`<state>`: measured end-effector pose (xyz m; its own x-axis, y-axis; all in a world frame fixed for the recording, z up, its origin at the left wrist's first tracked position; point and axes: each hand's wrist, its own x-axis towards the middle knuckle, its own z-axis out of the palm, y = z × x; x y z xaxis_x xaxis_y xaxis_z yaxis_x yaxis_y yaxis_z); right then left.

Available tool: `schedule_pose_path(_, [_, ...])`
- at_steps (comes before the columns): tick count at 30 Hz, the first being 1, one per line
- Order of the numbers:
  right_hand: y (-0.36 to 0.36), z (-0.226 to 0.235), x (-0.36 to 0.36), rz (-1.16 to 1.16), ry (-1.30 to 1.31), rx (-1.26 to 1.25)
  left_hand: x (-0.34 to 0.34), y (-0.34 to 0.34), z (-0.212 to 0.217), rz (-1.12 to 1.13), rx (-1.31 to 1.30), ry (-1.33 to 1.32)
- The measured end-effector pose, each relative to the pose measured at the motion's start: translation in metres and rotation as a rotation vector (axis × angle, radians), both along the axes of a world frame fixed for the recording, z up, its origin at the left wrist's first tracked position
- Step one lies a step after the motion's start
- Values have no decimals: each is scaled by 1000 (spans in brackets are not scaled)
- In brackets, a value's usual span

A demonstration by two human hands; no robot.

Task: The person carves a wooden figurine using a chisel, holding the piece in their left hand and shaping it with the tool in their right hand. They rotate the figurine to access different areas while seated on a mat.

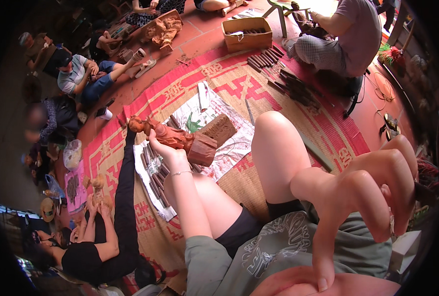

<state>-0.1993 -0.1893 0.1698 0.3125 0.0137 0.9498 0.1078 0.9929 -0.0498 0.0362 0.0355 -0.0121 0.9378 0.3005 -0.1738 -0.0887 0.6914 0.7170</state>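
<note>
Fingers of our left hand [166, 148] close around the reddish-brown carved wooden figure [176, 138], which lies tilted over white printed paper [229, 148] on the red and tan woven mat [239, 79]. Our right hand [372, 192] hangs near the camera, fingers spread, holding nothing.

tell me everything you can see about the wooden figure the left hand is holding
The carved figure looks like reddish-brown wood: a rounded head at the left end, a robed body and a blocky base at the right. It lies tilted almost on its side above the patterned mat, held from below by the left hand.
</note>
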Motion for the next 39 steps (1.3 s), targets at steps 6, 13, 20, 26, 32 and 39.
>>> schedule_pose_path(6, [-3, 5, -2, -32, 19, -31, 3, -9, -2, -12, 7, 0])
schedule_pose_path(13, [5, 2, 60, -305, 38, -202, 5, -23, -4, -72, -34, -16])
schedule_pose_path(20, [30, -75, 164, -931, 505, -607, 5, 2, -7, 26, -35, -50])
schedule_pose_path(26, [41, -136, 197, -1013, 539, -1158, 10, 4, -13, 21, -123, -134])
schedule_pose_path(32, [52, -138, 193, -788, 659, -1040, 7, 4, -13, 21, -194, -139])
schedule_pose_path(39, [67, -163, 205, -1085, 577, -1130, 1, -3, -7, -74, -218, -157])
